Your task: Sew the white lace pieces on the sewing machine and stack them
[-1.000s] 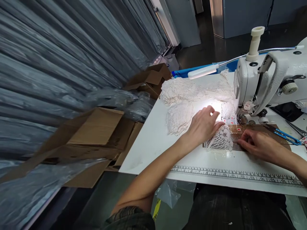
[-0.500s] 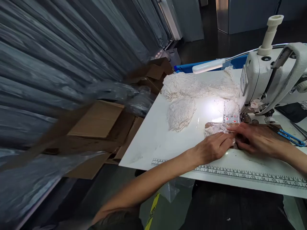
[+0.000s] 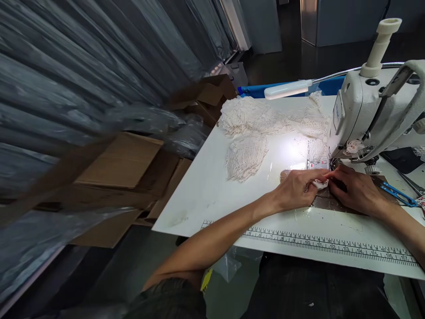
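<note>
My left hand (image 3: 297, 188) is closed on a folded piece of white lace (image 3: 319, 183), pinching it on the white table (image 3: 212, 190) just in front of the sewing machine (image 3: 368, 115). Touching it from the right, my right hand (image 3: 353, 188) presses its curled fingers on the same lace near the needle area (image 3: 334, 164). A brown patch (image 3: 327, 201) lies under both hands. More white lace pieces (image 3: 247, 155) lie spread under the lamp's light behind my left hand.
A printed ruler (image 3: 325, 246) runs along the table's front edge. Blue snips (image 3: 396, 194) lie right of my right hand. Open cardboard boxes (image 3: 122, 177) and plastic bags stand left of the table, against a grey curtain. A gooseneck lamp (image 3: 288, 89) hangs over the lace.
The lace piece that lay spread flat has been folded small. Both hands have shifted it back toward the machine's needle, my left hand moving from the far lace to pinch it.
</note>
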Motion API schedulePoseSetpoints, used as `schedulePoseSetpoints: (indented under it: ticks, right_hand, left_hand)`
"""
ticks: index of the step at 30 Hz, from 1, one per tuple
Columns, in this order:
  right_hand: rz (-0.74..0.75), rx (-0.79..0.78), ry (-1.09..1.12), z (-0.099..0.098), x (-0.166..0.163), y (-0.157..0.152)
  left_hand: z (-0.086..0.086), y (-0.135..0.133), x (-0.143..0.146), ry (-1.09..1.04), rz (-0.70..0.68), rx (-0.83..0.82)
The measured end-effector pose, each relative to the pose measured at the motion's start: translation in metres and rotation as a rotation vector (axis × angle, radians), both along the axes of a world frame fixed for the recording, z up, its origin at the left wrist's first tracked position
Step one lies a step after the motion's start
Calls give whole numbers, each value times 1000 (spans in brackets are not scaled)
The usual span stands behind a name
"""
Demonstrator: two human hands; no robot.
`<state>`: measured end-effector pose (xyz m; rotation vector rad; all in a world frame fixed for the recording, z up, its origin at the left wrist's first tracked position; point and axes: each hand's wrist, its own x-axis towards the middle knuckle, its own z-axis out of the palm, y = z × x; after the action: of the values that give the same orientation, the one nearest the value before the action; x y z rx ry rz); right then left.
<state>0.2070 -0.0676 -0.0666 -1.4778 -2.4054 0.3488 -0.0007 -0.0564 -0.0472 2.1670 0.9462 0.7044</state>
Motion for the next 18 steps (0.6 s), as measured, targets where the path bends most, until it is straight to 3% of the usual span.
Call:
schedulePoseSetpoints:
  ticks: [3,11,14,18]
  right_hand:
    - [6,0,41,-1,0,0]
    - [-35,14,97,1,-2,-2]
    - [-43,30,159,0,-1,-3]
    - [-50,28,314,3,-4,-8]
  left_hand:
    - [1,5,-6,-49,64,-164]
    - [5,18,-16,-104,-8,-359]
    - [7,9,-10,-127,75,-412]
    - [6,-2,-2,-205,249,-358]
